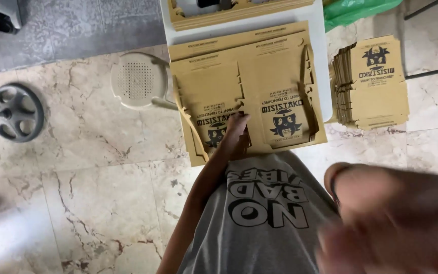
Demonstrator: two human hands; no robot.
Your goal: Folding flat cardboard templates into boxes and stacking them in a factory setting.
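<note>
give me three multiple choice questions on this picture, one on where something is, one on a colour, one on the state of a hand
1. Where is the separate stack of flat cardboard box blanks?
A. right of the white table, lower down
B. on the plastic stool
C. on the person's lap

2. What colour is the plastic bag at the top edge?
A. red
B. green
C. black

3. What is the left hand doing?
A. hanging free at the person's side
B. gripping the wheel
C. touching the flat cardboard blank on the table

Answers:
1 A, the stack sits beyond the table's right edge, over the marble floor.
2 B, the bag is bright green.
3 C, its fingers rest on the printed blank; the right hand is a blur close to the camera.
</note>
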